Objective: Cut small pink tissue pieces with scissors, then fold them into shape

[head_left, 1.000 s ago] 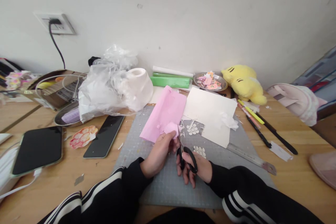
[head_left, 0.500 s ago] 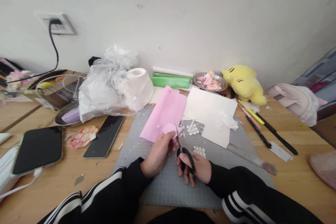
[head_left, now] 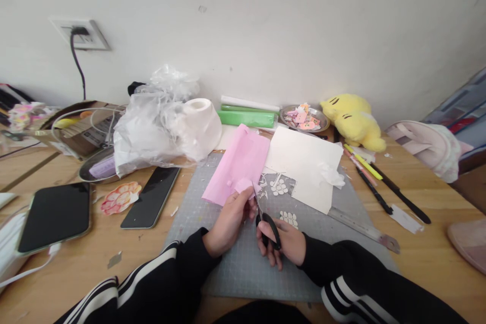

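Observation:
My left hand (head_left: 228,223) pinches a small piece of pink paper (head_left: 243,185) above a grey cutting mat (head_left: 243,263). My right hand (head_left: 286,243) grips black-handled scissors (head_left: 268,225), whose blades point up into that pink piece. Just behind lies a larger pink sheet (head_left: 239,162), and beside it a white card (head_left: 304,162). Small white cut-out shapes (head_left: 288,218) lie on the mat next to the scissors.
Two phones (head_left: 152,197) (head_left: 55,216) lie on the wooden desk at left. A crumpled plastic bag (head_left: 152,126), a tissue roll (head_left: 201,124), green rolls (head_left: 246,117), a metal dish of stickers (head_left: 304,119) and a yellow plush (head_left: 353,121) line the wall. Pens (head_left: 374,177) and a metal ruler (head_left: 364,230) lie at right.
The scissors have shifted slightly left and tilted, with the handles drawn closer together. The pink piece has turned a little in my left fingers.

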